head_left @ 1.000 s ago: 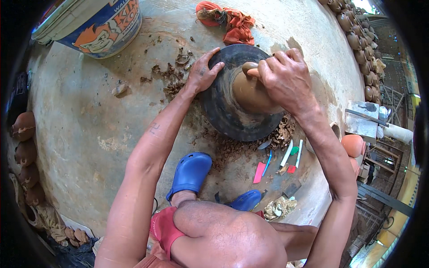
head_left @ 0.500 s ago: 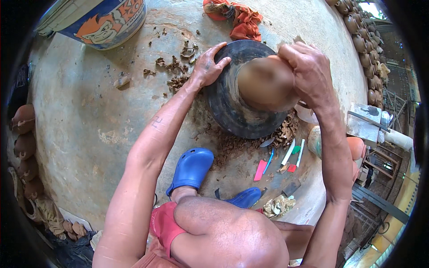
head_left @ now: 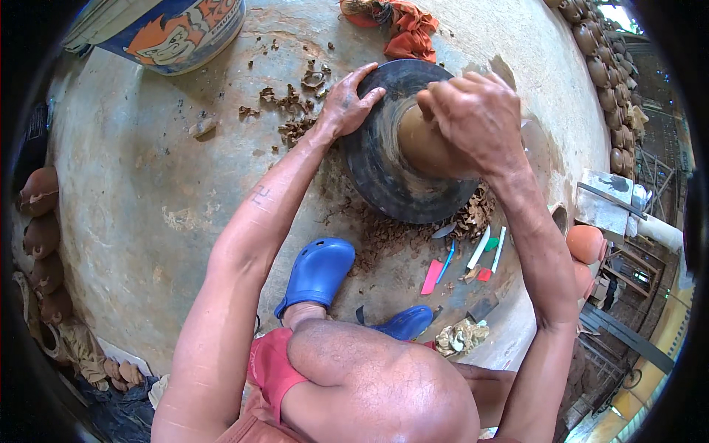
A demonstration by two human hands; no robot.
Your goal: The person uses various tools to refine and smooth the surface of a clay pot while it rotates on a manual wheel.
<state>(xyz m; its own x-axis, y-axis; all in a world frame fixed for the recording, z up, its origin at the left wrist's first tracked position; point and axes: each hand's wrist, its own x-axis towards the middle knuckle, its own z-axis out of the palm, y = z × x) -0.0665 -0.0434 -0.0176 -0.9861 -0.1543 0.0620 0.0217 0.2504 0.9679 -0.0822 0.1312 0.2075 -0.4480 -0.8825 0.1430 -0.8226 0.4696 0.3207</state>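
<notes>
A round, dark potter's wheel [head_left: 377,173] stands on the floor ahead of me, carrying a brown clay pot [head_left: 423,150] on its top. My left hand [head_left: 350,103] rests against the wheel's left edge, fingers stretched and thumb spread apart over the rim. Above the pot's upper right side is my right hand [head_left: 476,122], its fingers curled into a closed grip. Whatever those fingers hold, if anything, is hidden behind the knuckles. Part of the pot's top is covered by this hand.
Brown clay shavings [head_left: 473,214] lie around the wheel. Near its lower edge are a pink strip [head_left: 433,277], a blue stick [head_left: 445,263] and white strips [head_left: 478,248]. A bucket [head_left: 185,37] stands far left, an orange cloth [head_left: 411,33] beyond the wheel. Pots [head_left: 586,247] stand at right.
My right hand has shifted left and turned, with its fingers now curled over the pot's top. My left hand stays at the wheel's edge.
</notes>
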